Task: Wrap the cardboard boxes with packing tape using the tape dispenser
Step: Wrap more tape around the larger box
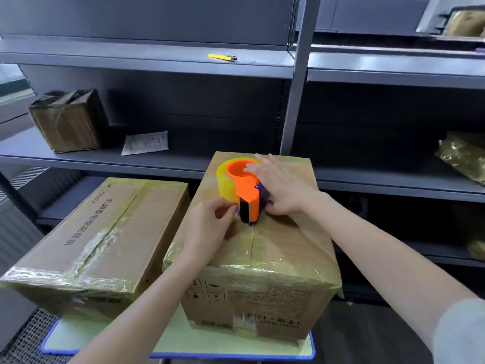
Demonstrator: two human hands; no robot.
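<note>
Head view: the left hand (210,227) pinches thumb to forefinger at the mouth of the tape dispenser (248,195), seemingly to free the loose end of the packing tape (227,182). The right hand (283,190) lies flat with straight fingers across the hub, steadying it. The dispenser stands on the centre seam of the right cardboard box (275,258), toward its far edge; this box sits at the right edge of the mat (78,337).
</note>
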